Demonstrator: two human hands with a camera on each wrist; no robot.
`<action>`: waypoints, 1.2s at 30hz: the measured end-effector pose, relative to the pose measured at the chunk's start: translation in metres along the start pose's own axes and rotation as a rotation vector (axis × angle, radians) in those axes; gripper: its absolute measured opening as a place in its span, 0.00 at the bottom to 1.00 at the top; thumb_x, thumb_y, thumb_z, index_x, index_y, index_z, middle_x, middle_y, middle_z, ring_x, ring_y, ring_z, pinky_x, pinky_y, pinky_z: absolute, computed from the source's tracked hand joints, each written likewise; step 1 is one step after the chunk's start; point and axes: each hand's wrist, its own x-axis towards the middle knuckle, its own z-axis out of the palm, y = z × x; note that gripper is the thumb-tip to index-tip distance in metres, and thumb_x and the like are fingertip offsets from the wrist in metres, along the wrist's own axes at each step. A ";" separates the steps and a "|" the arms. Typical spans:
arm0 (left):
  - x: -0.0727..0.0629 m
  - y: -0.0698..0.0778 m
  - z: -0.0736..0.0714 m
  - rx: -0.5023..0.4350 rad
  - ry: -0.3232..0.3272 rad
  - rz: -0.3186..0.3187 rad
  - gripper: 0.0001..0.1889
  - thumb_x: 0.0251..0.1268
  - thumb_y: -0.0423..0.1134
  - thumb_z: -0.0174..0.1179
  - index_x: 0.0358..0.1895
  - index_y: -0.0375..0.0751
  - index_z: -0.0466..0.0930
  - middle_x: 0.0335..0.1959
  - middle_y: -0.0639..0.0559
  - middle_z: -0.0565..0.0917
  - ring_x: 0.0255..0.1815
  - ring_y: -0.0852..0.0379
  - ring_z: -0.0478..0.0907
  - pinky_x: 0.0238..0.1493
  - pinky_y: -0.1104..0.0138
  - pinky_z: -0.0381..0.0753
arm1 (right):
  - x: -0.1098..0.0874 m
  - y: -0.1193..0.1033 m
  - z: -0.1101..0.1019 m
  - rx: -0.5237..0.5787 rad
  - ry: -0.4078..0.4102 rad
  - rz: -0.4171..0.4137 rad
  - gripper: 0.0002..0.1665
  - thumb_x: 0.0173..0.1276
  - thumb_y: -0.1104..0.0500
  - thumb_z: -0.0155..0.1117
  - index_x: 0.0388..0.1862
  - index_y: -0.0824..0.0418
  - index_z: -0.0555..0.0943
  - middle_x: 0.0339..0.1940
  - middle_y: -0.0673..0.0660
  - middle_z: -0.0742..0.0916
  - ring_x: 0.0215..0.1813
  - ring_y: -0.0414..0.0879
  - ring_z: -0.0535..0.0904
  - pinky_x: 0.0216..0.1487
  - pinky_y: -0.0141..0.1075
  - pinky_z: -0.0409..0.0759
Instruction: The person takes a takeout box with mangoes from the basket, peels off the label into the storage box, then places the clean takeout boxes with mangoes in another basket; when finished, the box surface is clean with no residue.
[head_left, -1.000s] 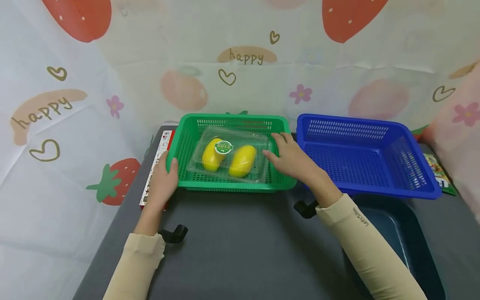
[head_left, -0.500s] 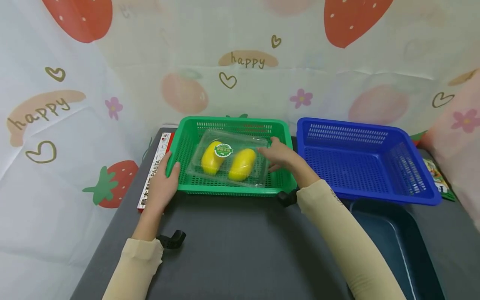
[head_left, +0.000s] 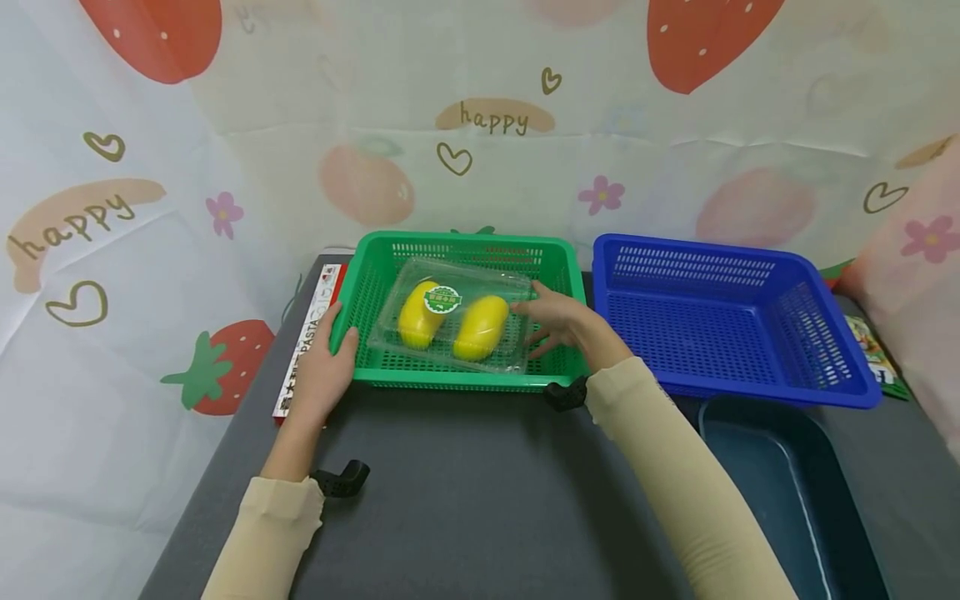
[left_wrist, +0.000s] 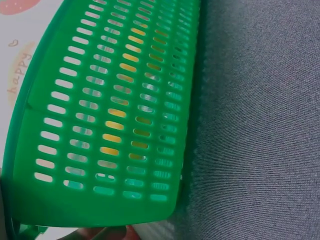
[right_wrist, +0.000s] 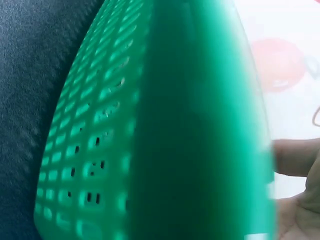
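Note:
A clear plastic clamshell box with a green label holds two yellow mangoes, inside the green basket. My left hand grips the basket's left rim, thumb on the inner side. At the box's right end, my right hand reaches into the basket and holds the edge, thumb over the top and other fingers lower down. In the left wrist view, yellow shows through the slots of the green basket wall. The blurred basket wall hides the box in the right wrist view; part of my right hand shows.
A blue basket stands to the right, with a dark blue tray in front of it. A red and white pasta box lies left of the green basket. A green snack packet sits at far right.
My right hand has moved from the green basket's right side leftward and down onto the plastic box's right end. My left hand keeps its grip on the rim.

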 end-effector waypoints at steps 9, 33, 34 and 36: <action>0.001 0.000 0.000 -0.023 -0.004 -0.010 0.31 0.74 0.54 0.42 0.76 0.65 0.45 0.75 0.43 0.58 0.69 0.37 0.62 0.63 0.38 0.62 | 0.004 0.001 0.001 0.042 0.049 -0.044 0.45 0.76 0.53 0.49 0.78 0.42 0.32 0.78 0.65 0.53 0.61 0.70 0.73 0.48 0.50 0.81; 0.002 0.002 -0.003 -0.048 -0.017 0.006 0.28 0.76 0.57 0.34 0.76 0.65 0.45 0.76 0.46 0.55 0.72 0.39 0.56 0.64 0.38 0.58 | -0.070 -0.017 -0.028 -0.152 0.118 -0.197 0.43 0.76 0.50 0.49 0.79 0.44 0.37 0.75 0.65 0.60 0.48 0.59 0.82 0.45 0.47 0.83; 0.002 0.002 -0.003 -0.042 -0.016 0.000 0.28 0.76 0.56 0.35 0.76 0.65 0.45 0.76 0.45 0.55 0.72 0.38 0.57 0.64 0.38 0.58 | -0.076 -0.015 -0.028 -0.158 0.119 -0.205 0.43 0.76 0.50 0.49 0.79 0.44 0.37 0.75 0.65 0.60 0.47 0.58 0.82 0.44 0.47 0.83; 0.001 0.002 -0.003 -0.033 -0.014 -0.009 0.28 0.76 0.54 0.37 0.76 0.66 0.45 0.76 0.45 0.55 0.71 0.38 0.57 0.64 0.38 0.58 | -0.089 -0.011 -0.030 -0.165 0.122 -0.221 0.43 0.76 0.50 0.49 0.79 0.44 0.37 0.74 0.66 0.59 0.45 0.57 0.82 0.44 0.48 0.83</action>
